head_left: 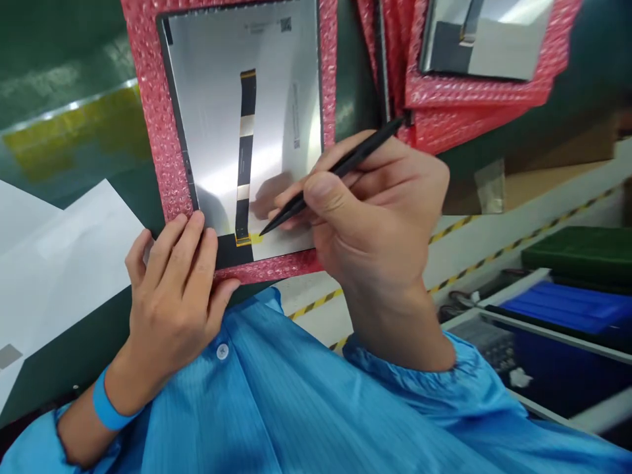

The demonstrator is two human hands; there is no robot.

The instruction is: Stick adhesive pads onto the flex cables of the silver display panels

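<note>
A silver-backed display panel (212,85) lies on a sheet of pink bubble wrap (151,125). Down its middle runs a black flex cable (245,158), whose lower end has a gold connector beside a small yellow patch (257,239). My right hand (375,210) grips a black pointed stylus-like tool (340,170), its tip at or just above the yellow patch; I cannot tell if it touches. My left hand (178,283) rests with fingers stretched over the panel's lower left corner and the wrap's edge, holding nothing.
At the upper right, another display panel (513,39) lies on stacked pink bubble-wrap bags (464,125). White paper sheets (64,257) are on the green table (64,375) at left. A cardboard box (557,161) and a rack with blue trays (567,306) stand at right.
</note>
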